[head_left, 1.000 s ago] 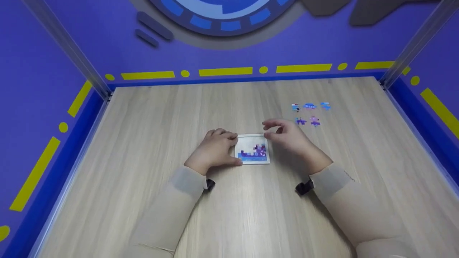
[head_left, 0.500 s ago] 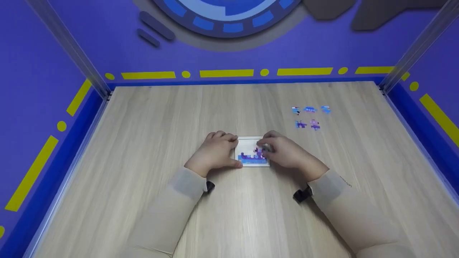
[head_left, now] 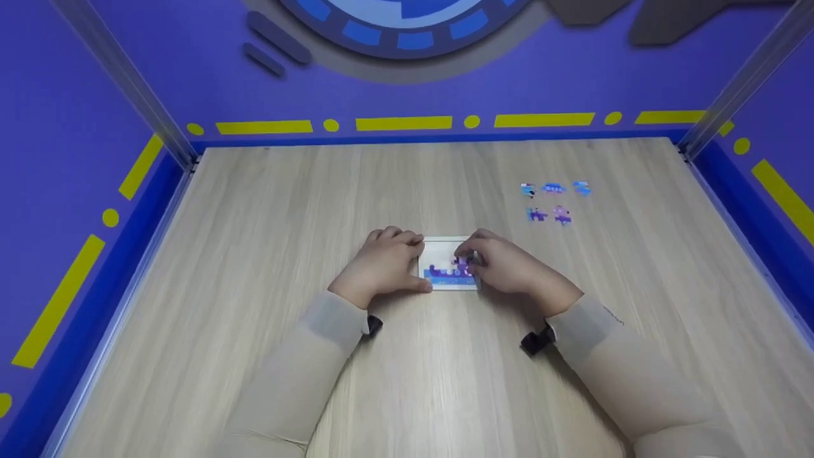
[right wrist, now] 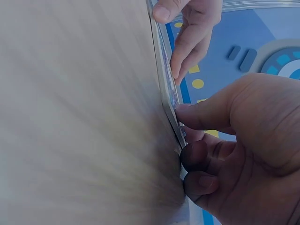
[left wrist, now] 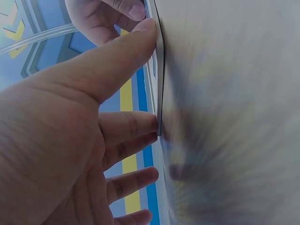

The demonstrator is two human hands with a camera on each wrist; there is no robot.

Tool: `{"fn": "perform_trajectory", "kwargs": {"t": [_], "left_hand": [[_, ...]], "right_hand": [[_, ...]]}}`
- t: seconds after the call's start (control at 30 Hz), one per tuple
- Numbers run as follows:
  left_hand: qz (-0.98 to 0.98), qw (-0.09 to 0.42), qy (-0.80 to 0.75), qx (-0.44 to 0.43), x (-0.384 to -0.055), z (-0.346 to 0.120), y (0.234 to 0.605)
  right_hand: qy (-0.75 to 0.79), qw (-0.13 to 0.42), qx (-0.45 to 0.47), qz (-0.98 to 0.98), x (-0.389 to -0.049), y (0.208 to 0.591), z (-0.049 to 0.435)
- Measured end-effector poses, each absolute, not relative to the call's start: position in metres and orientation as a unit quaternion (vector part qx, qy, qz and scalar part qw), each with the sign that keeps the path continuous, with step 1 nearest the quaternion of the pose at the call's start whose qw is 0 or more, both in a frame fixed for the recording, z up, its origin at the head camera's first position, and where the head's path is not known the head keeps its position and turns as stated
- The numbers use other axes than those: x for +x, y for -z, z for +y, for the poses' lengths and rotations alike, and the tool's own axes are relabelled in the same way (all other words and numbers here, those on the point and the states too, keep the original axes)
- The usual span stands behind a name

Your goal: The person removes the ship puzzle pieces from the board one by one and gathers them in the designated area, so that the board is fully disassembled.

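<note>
A small jigsaw tray (head_left: 449,239) with a white frame lies mid-table in the head view. Joined blue and purple jigsaw pieces (head_left: 445,277) cover its lower and right parts; its upper left shows bare white. My left hand (head_left: 380,266) rests along the tray's left side, thumb at the near corner and a fingertip at the far one, fingers fairly straight. At the right side, my right hand (head_left: 505,264) bends thumb and forefinger about a purple jigsaw piece (head_left: 463,261) in the tray. Those fingers partly hide it. In the right wrist view, the thumb (right wrist: 201,112) touches the tray's picture side.
Several loose jigsaw pieces (head_left: 553,189) lie in two rows on the wooden table (head_left: 305,210), beyond the right hand. Purple-blue walls (head_left: 413,95) with yellow marks enclose the table at the back and sides.
My right hand has come from the tray's far right corner down and left onto the pieces inside it, its fingers more bent. The left hand stays at the tray's left side.
</note>
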State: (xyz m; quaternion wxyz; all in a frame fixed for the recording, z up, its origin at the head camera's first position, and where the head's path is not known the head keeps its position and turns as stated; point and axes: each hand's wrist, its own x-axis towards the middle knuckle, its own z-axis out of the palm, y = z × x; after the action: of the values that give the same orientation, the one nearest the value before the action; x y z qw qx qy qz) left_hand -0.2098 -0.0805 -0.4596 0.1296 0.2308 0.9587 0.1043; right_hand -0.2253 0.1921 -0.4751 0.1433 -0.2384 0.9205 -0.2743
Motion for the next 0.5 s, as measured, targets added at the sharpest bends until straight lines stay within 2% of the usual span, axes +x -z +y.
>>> {"fn": "perform_trajectory", "kwargs": {"t": [0.5], "left_hand": [[0.957, 0.135, -0.097, 0.237, -0.2113, -0.0812, 0.4585]], "right_hand": [[0.298, 0.127, -0.238, 0.916, -0.2261, 0.4735, 0.1943]]}}
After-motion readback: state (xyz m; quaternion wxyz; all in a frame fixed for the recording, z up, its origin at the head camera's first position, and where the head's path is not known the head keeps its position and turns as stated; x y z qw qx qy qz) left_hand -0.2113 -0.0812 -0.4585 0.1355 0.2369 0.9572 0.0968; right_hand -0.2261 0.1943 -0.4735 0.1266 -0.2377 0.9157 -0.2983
